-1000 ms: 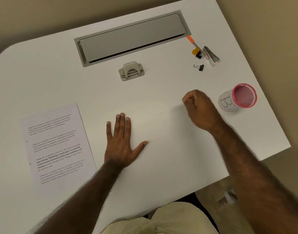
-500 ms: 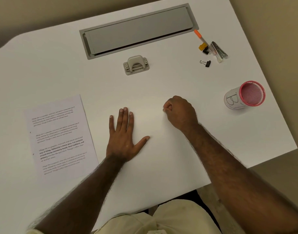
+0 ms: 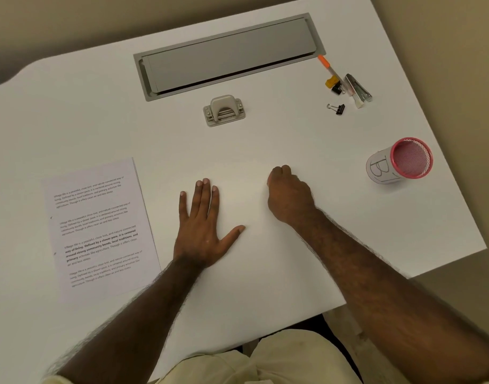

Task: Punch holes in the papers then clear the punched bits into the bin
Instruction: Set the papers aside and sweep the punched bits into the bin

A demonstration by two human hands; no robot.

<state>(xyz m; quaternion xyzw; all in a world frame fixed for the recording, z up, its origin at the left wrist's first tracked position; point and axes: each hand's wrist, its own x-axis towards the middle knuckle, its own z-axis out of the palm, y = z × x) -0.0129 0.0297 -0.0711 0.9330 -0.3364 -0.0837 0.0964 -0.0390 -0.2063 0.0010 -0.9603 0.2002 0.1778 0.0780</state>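
A printed paper sheet (image 3: 99, 225) lies flat at the left of the white table (image 3: 293, 139), with small punch marks on its left edge. The beige hole punch (image 3: 224, 111) stands at the middle back, away from both hands. The bin (image 3: 401, 162), a pink mesh cup with a white label marked "B", stands at the right. My left hand (image 3: 203, 225) rests palm down with its fingers spread, right of the paper. My right hand (image 3: 289, 195) is curled into a fist, fingertips down on the table's middle. Nothing shows in it, and I see no punched bits.
A grey cable hatch (image 3: 229, 55) is set into the back of the table. At the back right lie an orange pen (image 3: 327, 66), a stapler (image 3: 358, 88) and binder clips (image 3: 338, 108). The table's front edge runs just before my lap.
My right hand has drawn back from near the bin to the table's middle, still curled. The left hand has stayed flat in place.
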